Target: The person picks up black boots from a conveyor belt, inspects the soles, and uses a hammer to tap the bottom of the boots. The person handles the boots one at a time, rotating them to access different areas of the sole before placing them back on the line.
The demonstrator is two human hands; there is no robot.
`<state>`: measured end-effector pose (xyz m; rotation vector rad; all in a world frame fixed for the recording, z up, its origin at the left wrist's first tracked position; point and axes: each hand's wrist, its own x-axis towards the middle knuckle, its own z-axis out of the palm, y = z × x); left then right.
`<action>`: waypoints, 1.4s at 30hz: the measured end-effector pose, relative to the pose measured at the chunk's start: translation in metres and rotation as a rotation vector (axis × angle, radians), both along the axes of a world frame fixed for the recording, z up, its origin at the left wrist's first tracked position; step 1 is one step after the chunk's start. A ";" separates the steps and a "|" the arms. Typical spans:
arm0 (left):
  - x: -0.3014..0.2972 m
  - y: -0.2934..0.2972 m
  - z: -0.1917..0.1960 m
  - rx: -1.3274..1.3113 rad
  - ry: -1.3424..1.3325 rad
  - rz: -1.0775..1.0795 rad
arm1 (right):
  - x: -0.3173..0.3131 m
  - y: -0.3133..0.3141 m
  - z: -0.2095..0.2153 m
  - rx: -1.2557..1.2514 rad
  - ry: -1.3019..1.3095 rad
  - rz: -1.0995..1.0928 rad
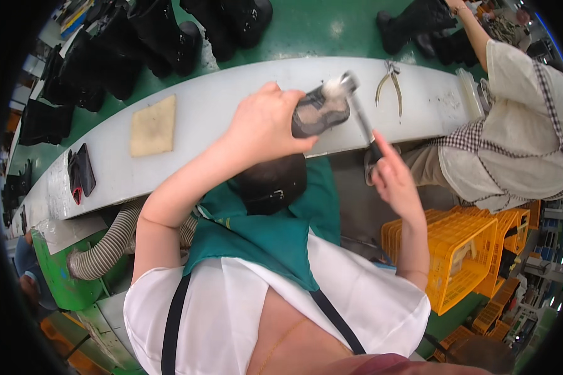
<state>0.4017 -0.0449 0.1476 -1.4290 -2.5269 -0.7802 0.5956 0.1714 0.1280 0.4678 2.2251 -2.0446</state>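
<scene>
My left hand (266,122) is closed round the foot of a black boot (270,184), with the boot's underside turned up over the near edge of the table. The boot's shaft, with a strap and buckle, lies against my green apron. In my right hand (394,178) is a hammer (363,122), gripped by its dark handle. Its metal head is at the far end of the boot's underside, next to a pale patch; motion blur hides whether they touch. A pair of pincers (391,87) lies on the table to the right.
The long white table (231,78) carries a tan square pad (153,126) and a dark folded piece (81,172) at left. Black boots (162,37) stand beyond it. At right are a co-worker (500,125) and yellow crates (441,256). A ribbed hose (112,244) runs below left.
</scene>
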 end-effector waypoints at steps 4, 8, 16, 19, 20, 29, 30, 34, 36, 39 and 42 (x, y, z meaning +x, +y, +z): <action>0.003 -0.001 -0.004 0.024 0.012 0.036 | -0.013 -0.004 0.005 -0.074 0.451 -0.402; -0.003 -0.005 0.006 -0.052 -0.052 -0.004 | -0.006 -0.021 -0.032 0.075 0.077 0.025; -0.016 -0.022 0.010 -0.081 -0.274 0.046 | -0.050 0.030 -0.039 0.872 0.106 -0.314; -0.029 -0.041 0.004 0.000 -0.457 0.061 | -0.070 0.051 -0.059 1.124 0.068 -0.367; -0.039 -0.047 -0.003 0.058 -0.546 0.069 | -0.073 0.056 -0.067 1.175 0.088 -0.365; -0.101 -0.081 -0.084 0.609 -1.451 0.374 | -0.101 0.034 -0.062 1.141 0.565 -0.022; -0.101 -0.076 -0.085 0.704 -1.509 0.352 | -0.104 0.032 -0.062 1.067 0.557 0.032; -0.089 -0.051 -0.082 0.968 -1.766 0.240 | -0.108 0.027 -0.081 0.348 0.459 -0.002; -0.077 -0.032 -0.086 1.031 -1.887 0.155 | -0.104 0.010 -0.087 0.334 0.342 0.057; -0.046 -0.004 -0.079 1.013 -1.958 0.059 | -0.120 -0.033 -0.096 0.048 0.364 -0.025; -0.038 0.001 -0.088 0.858 -1.994 -0.059 | -0.154 -0.045 -0.086 -0.776 0.511 -0.477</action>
